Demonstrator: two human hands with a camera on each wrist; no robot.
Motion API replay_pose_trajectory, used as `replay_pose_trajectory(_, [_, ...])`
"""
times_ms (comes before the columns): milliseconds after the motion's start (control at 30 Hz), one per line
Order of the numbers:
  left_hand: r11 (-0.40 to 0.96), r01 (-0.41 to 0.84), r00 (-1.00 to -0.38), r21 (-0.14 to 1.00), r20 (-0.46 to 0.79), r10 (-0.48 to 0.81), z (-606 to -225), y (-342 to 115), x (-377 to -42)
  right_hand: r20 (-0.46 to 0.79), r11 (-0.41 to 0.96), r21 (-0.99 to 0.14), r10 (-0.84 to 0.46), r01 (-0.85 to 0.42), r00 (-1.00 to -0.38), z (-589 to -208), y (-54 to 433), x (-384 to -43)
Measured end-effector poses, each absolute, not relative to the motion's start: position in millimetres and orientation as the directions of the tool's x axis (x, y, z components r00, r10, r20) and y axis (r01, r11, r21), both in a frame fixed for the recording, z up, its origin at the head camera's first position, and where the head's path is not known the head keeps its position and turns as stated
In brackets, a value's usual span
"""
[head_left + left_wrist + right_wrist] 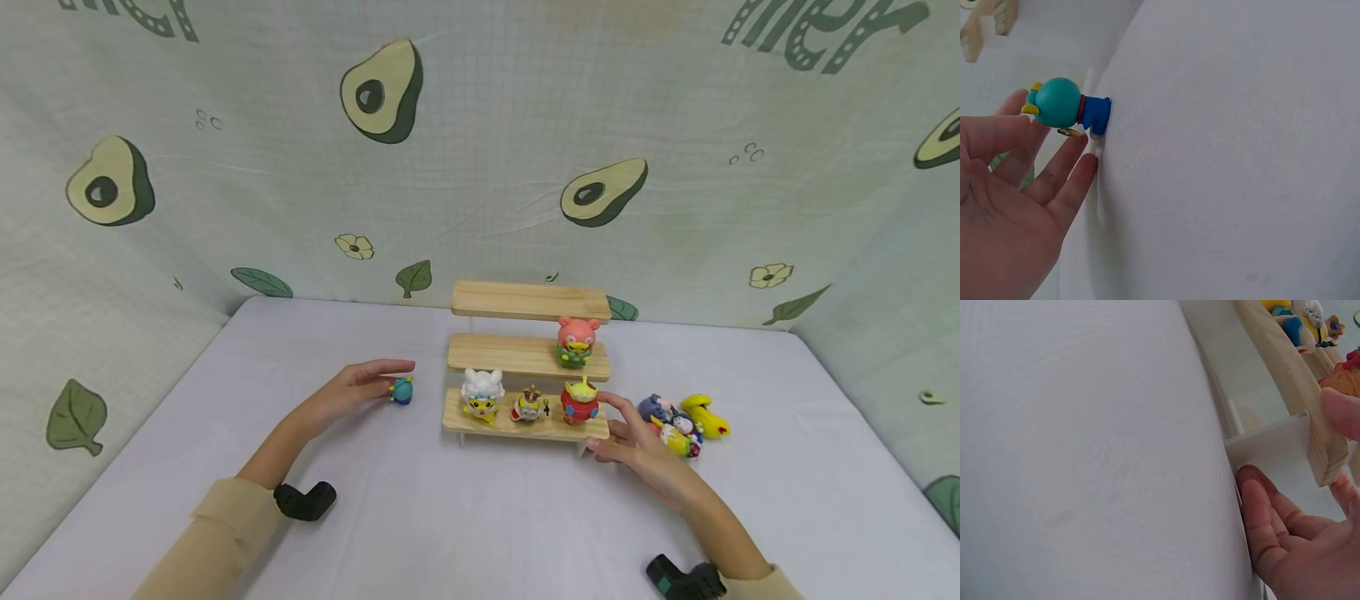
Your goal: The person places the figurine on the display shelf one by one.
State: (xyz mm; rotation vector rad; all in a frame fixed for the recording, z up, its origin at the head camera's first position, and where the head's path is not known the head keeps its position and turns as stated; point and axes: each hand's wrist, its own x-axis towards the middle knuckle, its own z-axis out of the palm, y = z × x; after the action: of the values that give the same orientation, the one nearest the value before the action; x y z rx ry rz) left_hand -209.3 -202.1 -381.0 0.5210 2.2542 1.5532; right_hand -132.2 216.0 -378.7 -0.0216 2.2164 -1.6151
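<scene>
Upright on the white table stands a small teal-and-blue figurine (1059, 103) with yellow ear-like parts. My left hand (367, 382) is beside it, fingers loosely extended and thumb near its head; contact is unclear. My right hand (641, 450) holds the right end of a three-tier wooden display shelf (528, 300), thumb and finger on either side of the board end (1327, 456), other fingers low by the white support (1272, 447). On the bottom tier are a white-hooded figurine (482, 396), a crowned figurine (528, 406) and a red figurine (580, 402); a pink-headed figurine (577, 342) stands on the middle tier.
Right of the shelf lies a pile of several figurines (675, 425), with a yellow one (707, 417) at its edge. A pale cloth printed with avocados (382, 92) hangs behind the table (450, 525). Black devices (305, 502) are at both wrists.
</scene>
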Motion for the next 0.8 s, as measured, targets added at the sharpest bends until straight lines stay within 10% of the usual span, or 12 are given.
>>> replay_pose_trajectory(800, [0.299, -0.012, -0.81, 0.954, -0.185, 0.557, -386.9, -196.0, -218.4, -0.313, 0.333, -0.915, -0.233, 0.227, -0.921, -379.0, 216.0, -132.4])
